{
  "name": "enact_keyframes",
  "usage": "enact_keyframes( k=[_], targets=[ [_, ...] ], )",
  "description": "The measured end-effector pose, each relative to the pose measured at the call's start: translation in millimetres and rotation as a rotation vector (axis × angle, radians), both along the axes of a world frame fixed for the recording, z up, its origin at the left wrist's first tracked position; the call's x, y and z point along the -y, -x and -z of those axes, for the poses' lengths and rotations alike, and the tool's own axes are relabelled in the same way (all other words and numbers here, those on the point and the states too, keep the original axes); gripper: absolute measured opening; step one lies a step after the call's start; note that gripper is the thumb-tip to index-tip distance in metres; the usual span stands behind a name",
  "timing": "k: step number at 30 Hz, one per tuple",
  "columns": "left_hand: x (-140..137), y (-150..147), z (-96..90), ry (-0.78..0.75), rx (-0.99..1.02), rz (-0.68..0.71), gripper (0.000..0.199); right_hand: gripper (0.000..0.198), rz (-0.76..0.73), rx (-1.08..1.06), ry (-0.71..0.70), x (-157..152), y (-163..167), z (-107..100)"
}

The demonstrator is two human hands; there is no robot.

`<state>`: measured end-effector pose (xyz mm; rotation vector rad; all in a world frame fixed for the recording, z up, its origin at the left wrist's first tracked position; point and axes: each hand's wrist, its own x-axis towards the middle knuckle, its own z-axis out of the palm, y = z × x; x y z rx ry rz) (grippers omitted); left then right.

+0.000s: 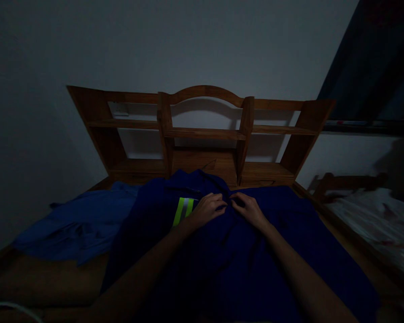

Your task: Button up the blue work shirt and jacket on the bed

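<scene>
A dark blue work jacket (pixel 202 260) lies spread out in front of me, its collar toward the wooden shelf unit. A yellow-green and silver reflective strip (pixel 183 211) shows on its left side, partly covered by my left arm. My left hand (pixel 207 210) is closed, fingertips pinching the cloth at the jacket's front just below the collar. Close beside it, my right hand (pixel 249 209) pinches the other side of the front, fingers curled. A small gap separates the two hands. In this dim light, any button or zip between the fingertips cannot be made out.
A lighter blue garment (pixel 87 222) lies crumpled at the left on the wooden surface (pixel 54 278). Behind the jacket stands a wooden shelf unit (pixel 205 133) against the wall. White bedding or plastic (pixel 373 215) lies at the right, below a dark curtain (pixel 377 67). A pale cable (pixel 15 306) crosses the lower left corner.
</scene>
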<state>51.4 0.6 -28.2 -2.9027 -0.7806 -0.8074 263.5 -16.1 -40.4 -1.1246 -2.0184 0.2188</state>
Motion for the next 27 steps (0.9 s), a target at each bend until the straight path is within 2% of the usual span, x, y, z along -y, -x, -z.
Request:
enact_keyframes(
  k=[11,22,27],
  targets=[
    [1,1,4.0,0.036,0.045,0.002,0.023,0.018,-0.018,0.045,0.040,-2,-2,0],
    [-1,-7,9.4,0.285,0.219,-0.011,0.025,0.020,0.037,0.006,0.047,0,0,-4],
    [5,-5,1.4,0.238,0.205,0.010,0.020,0.019,0.037,0.006,0.044,-1,0,-3]
  ],
)
